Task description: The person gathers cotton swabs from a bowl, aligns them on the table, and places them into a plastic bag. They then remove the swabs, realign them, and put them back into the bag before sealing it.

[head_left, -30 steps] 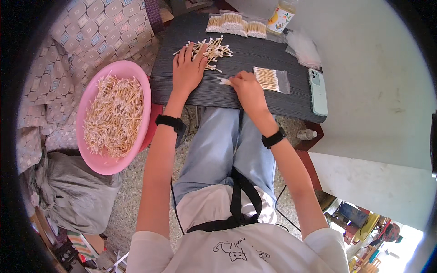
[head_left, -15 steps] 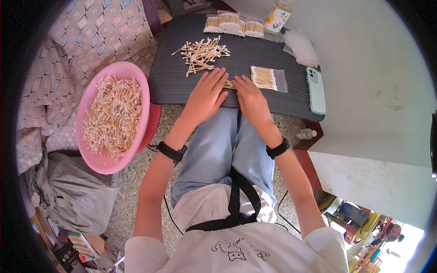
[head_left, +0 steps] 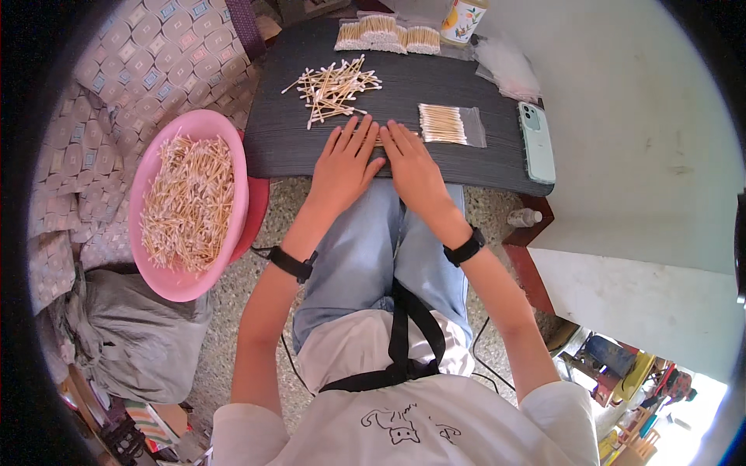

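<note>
My left hand and my right hand lie side by side, palms down, at the near edge of a dark table. Their fingers are spread and a few cotton swabs show between them. A loose pile of cotton swabs lies just beyond my left hand. A clear bag of aligned swabs lies beyond my right hand. Whether either hand grips anything is hidden under the palms.
A pink basin full of swabs stands on a red stool at my left. Packed swab bags and a printed can sit at the table's far edge. A pale green phone lies at the right. A grey bag lies on the floor.
My left hand came back from the loose pile to the table's near edge, beside my right hand. Both hands now rest flat together.
</note>
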Action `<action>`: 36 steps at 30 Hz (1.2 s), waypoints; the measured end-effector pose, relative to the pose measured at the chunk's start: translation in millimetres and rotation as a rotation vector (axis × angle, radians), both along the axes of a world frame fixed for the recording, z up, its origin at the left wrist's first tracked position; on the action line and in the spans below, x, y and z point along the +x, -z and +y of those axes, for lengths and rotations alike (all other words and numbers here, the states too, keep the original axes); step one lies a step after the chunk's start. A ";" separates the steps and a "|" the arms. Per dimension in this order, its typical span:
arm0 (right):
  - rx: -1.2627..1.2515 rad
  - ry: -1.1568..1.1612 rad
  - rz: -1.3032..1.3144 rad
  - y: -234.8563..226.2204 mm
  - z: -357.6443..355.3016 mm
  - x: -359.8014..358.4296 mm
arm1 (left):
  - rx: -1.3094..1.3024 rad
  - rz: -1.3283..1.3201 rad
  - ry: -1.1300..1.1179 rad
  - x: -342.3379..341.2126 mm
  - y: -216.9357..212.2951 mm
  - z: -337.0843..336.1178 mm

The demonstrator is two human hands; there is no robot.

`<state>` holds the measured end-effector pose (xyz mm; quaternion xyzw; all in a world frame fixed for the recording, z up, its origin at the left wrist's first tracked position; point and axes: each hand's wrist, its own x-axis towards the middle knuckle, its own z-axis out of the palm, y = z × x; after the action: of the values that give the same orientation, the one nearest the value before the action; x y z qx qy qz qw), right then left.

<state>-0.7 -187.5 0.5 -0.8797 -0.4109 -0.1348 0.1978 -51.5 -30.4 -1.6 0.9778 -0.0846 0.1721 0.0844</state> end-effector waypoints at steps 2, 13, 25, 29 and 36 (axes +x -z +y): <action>0.000 0.003 0.009 3.1 -5.1 -6.2 | 0.017 0.010 0.031 -6.4 2.4 1.9; -0.045 0.054 -0.061 -4.7 -14.2 -26.8 | -0.036 -0.021 0.058 -19.6 -2.2 -4.7; 0.062 0.107 0.023 -5.1 -22.8 -34.7 | -0.051 -0.119 -0.006 -22.3 3.9 -11.5; 0.085 0.084 0.029 -5.0 -24.6 -33.8 | -0.163 -0.131 -0.006 -23.3 5.9 -6.5; 0.130 0.051 0.013 -6.3 -22.4 -27.0 | -0.107 -0.113 0.059 -14.0 -4.3 -8.7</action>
<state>-27.7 -209.9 6.9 -0.8759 -0.3776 -0.1603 0.2539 -65.5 -39.1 2.7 0.9577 -0.1085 0.2290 0.1367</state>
